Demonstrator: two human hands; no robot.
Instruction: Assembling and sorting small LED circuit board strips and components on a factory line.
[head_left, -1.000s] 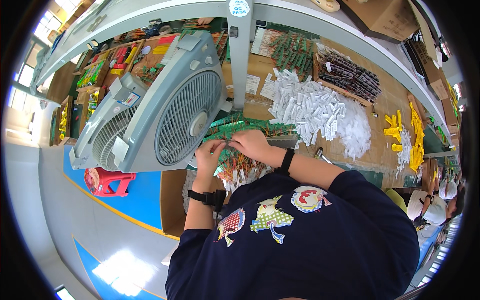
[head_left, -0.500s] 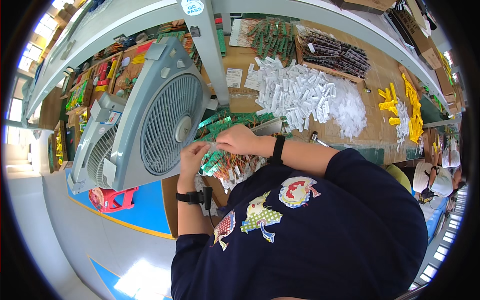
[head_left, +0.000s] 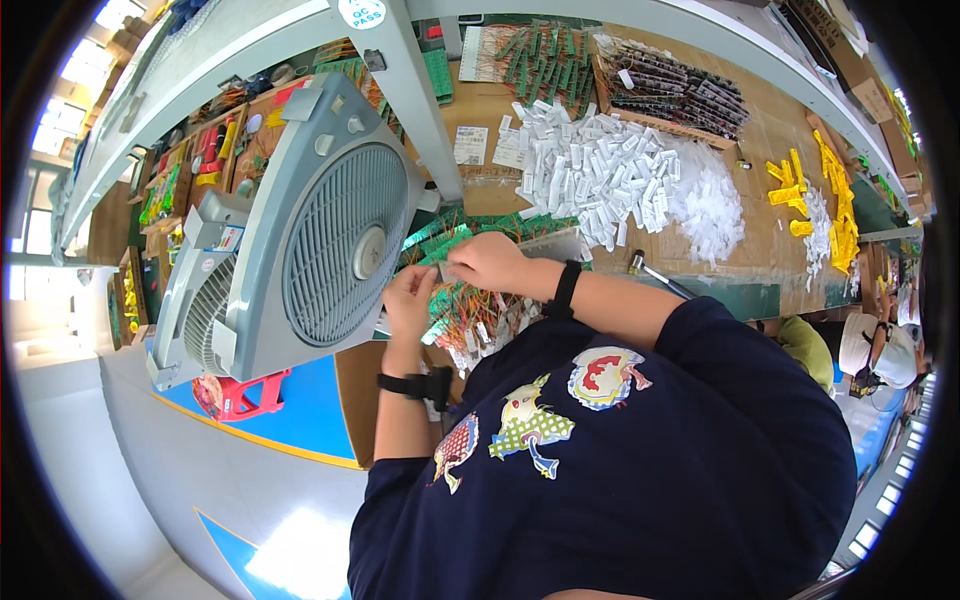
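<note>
My left hand (head_left: 408, 298) and my right hand (head_left: 487, 262) are close together over the near edge of the workbench, in front of the fan. A small pale piece (head_left: 444, 271) shows at the fingertips of my closed right hand. The fingers of my left hand are pinched together just beside it; what they hold is too small to make out. Under and behind both hands lie green circuit boards (head_left: 440, 238) and a tangle of orange wires (head_left: 480, 307) with small white tags. Further back is a heap of small white plastic casings (head_left: 595, 175).
A large grey box fan (head_left: 350, 240) stands close on my left, beside a metal post (head_left: 415, 110). Clear plastic pieces (head_left: 708, 205), a tray of dark boards (head_left: 680, 95) and yellow parts (head_left: 838, 205) lie across the bench. A red stool (head_left: 245, 396) stands on the floor.
Both hands have risen slightly, and my left hand has shifted a little to the right. The view has shifted slightly too.
</note>
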